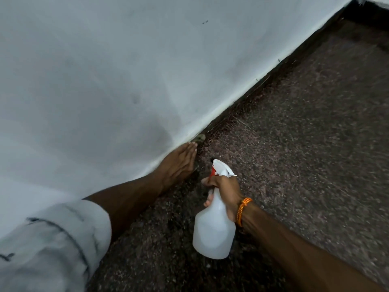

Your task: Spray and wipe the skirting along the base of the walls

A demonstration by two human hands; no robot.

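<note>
The dark skirting (250, 95) runs diagonally along the base of the white wall (105, 70), from lower left to upper right. My left hand (179, 163) lies flat against the skirting with its fingers together, pressing a greyish cloth (199, 139) whose edge shows just past the fingertips. My right hand (226, 191) grips the neck of a white spray bottle (213, 228) with a white and red trigger head. The nozzle points toward the skirting near my left hand.
Speckled dark stone floor (305, 144) spreads to the right and below. The wall meets another wall at a dark corner (362, 9) at the top right. An orange thread band sits on my right wrist.
</note>
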